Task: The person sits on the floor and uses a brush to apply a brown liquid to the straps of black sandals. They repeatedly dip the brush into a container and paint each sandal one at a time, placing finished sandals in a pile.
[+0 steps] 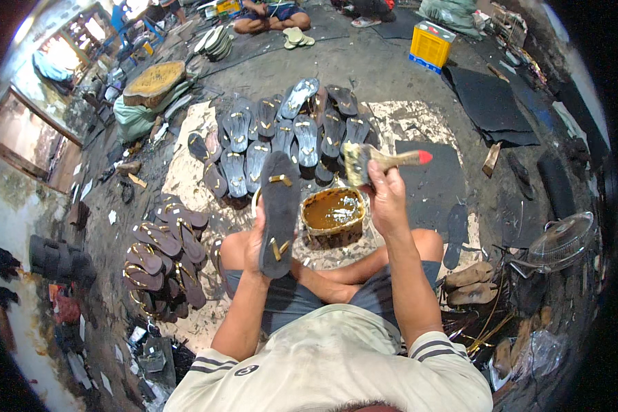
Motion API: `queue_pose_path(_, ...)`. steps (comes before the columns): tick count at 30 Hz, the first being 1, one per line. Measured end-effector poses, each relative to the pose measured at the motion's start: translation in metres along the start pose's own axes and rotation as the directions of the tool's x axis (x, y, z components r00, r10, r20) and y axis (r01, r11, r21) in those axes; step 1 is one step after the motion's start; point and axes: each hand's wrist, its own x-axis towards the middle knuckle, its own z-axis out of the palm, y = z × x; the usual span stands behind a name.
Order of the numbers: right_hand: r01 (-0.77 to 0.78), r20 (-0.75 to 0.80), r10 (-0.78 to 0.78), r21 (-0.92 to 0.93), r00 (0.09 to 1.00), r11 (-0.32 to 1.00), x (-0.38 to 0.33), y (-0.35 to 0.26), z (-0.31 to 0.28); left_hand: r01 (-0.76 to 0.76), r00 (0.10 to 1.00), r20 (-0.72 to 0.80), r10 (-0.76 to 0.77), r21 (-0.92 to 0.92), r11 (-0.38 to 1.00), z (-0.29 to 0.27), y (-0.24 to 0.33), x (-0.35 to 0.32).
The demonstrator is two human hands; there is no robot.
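Note:
My left hand (256, 232) grips a dark sandal sole (279, 214) along its left edge. The sole is held upright, and gold strap ends stick out of the face turned up. In my right hand (388, 198) is a paintbrush (397, 160) with a red-tipped wooden handle; its bristles are caked with pale glue. Between my hands, on the ground, stands a tub (333, 234) with brown liquid inside. Beyond it lie several soles (306, 141) side by side, many with a wet shine and gold strap ends showing.
A heap of gold-strapped sandals (163, 242) lies at my left. On the right are a dark sheet (429, 178), a fan (562, 242) and wooden foot forms (472, 283). Farther off are a yellow crate (430, 47), a round wooden block (155, 82) and a seated person (270, 16).

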Motion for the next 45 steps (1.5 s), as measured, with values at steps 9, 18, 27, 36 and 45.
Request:
queue_pose_path(9,0.672,0.588,-0.393,-0.385,0.707,0.633,-0.064,0.008,0.050,0.210,0.978,0.076,-0.196,-0.298,0.931,0.027,-0.007,0.017)
queue_pose_path(18,0.221,0.142,-0.170,-0.609,0.975,0.762,0.024,-0.032,0.034,-0.021,0.999,0.049,0.017,0.085,0.996,0.041,-0.030,-0.016)
queue_pose_path(27,0.497,0.432,-0.286,-0.528,0.855,0.689,0.003,-0.048,0.043,0.033,0.989,0.144,-0.020,-0.084,0.996,0.041,-0.021,-0.015)
queue_pose_path(36,0.536,0.549,-0.212,-0.537,0.808,0.652,-0.112,0.021,0.040,-0.183,0.982,0.021,0.187,-0.143,0.973,0.048,0.014,0.038)
queue_pose_path(45,0.715,0.609,-0.405,-0.439,0.682,0.544,-0.044,0.015,0.053,-0.137,0.954,0.236,0.187,-0.213,0.967,0.066,-0.017,0.040)
